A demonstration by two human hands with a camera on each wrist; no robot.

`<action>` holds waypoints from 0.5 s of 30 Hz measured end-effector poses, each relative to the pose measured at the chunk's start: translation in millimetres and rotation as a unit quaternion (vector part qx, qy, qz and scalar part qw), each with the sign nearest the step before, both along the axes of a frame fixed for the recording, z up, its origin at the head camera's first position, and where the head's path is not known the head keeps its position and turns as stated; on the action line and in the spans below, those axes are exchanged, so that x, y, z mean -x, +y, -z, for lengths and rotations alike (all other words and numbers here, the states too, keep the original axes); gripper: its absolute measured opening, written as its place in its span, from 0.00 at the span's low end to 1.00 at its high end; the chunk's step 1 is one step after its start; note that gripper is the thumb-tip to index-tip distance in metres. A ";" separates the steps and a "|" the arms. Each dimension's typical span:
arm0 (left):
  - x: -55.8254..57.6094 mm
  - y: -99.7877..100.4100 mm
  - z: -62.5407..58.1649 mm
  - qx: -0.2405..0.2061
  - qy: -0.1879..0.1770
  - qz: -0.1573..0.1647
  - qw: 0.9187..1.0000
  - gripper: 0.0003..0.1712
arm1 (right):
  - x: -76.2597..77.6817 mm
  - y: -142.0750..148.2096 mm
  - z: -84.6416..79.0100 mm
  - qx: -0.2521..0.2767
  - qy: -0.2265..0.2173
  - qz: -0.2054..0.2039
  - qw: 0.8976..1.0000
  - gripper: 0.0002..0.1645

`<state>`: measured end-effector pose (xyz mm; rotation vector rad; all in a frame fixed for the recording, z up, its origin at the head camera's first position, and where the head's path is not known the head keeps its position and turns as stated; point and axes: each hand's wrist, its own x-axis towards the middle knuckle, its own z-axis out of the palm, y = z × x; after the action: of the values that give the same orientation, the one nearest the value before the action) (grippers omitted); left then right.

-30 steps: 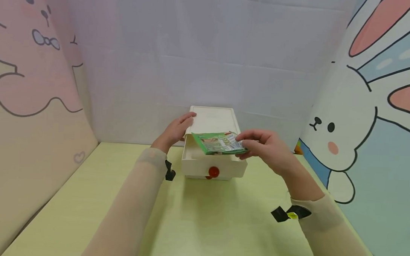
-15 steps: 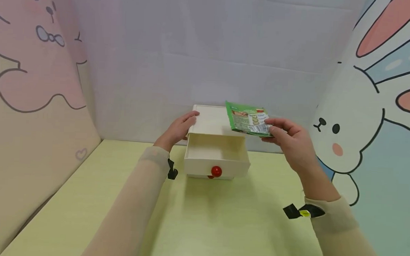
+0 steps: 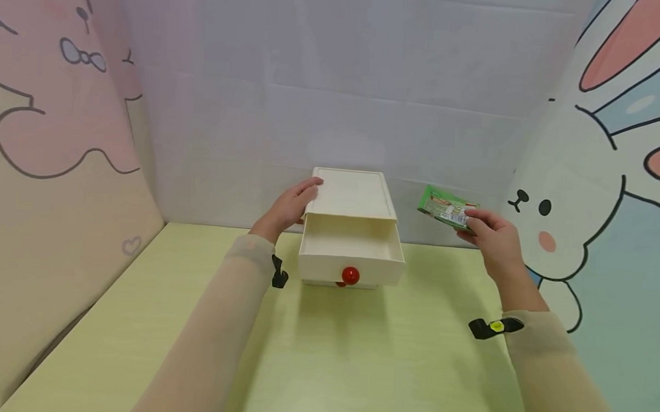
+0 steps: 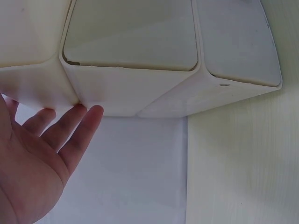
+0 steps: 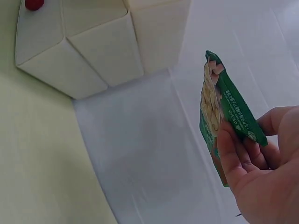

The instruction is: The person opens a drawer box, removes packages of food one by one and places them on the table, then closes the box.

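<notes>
A small cream drawer cabinet [image 3: 355, 192] stands on the table. Its upper drawer [image 3: 319, 264], fitted with a red knob [image 3: 350, 275], is pulled out and shows a bare inside. My left hand [image 3: 288, 207] rests at the cabinet's upper left edge. In the left wrist view its outstretched fingers [image 4: 84, 133] touch the side wall. To the right of the cabinet, my right hand [image 3: 495, 245] pinches a green food packet [image 3: 444, 207] by one end, between thumb and fingers. The packet is held up in the air, and the right wrist view shows its printed face [image 5: 212, 102].
Behind the cabinet rises a white cloth backdrop [image 3: 339, 97]. Printed panels flank the pale green table [image 3: 324, 363], with a pink figure [image 3: 65, 118] on the left and a rabbit [image 3: 553, 220] on the right. A second red knob [image 3: 340, 284] shows below the drawer.
My right hand has lifted the green packet from over the drawer and carried it to the right, clear of the cabinet. My left hand has stayed at the cabinet's edge.
</notes>
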<state>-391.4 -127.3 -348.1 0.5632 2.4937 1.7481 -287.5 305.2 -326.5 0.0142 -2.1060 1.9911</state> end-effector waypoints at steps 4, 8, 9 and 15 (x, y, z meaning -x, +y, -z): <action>-0.3 0.8 -1.2 -0.004 0.000 0.000 1.000 0.32 | 8.5 13.2 16.6 -0.012 -0.018 0.032 0.999 0.21; -0.5 0.6 -1.3 -0.006 -0.001 0.001 1.000 0.32 | 15.3 21.7 31.8 -0.020 -0.031 0.046 0.998 0.20; -0.5 0.6 -1.1 -0.005 -0.001 0.002 1.000 0.32 | 16.6 23.2 35.7 -0.027 -0.035 0.049 0.998 0.20; -0.4 0.5 0.7 -0.006 0.000 0.003 1.000 0.31 | 24.1 26.2 59.5 -0.090 -0.061 0.061 0.992 0.28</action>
<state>-391.0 -126.7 -348.8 0.5718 2.4810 1.7617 -311.6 331.4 -386.0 -0.2039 -2.2963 1.7687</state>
